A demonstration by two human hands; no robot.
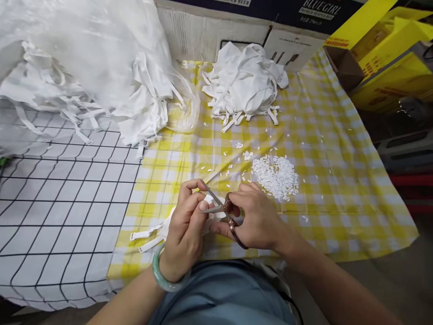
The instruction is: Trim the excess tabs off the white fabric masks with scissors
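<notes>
My left hand pinches a white fabric piece with straps, whose strap ends stick out to the left below the wrist side. In my right hand is a pair of scissors with bronze-coloured handles. The blades are spread and point left, around the white strap end at my left fingertips. Most of the fabric is hidden behind my hands. Just beyond my right hand lies a heap of tiny white clippings, with more scattered about it.
A pile of white strapped fabric pieces lies at the back, before a cardboard box. More spill from a clear plastic bag at the back left. Yellow bags stand right of the checked tablecloth.
</notes>
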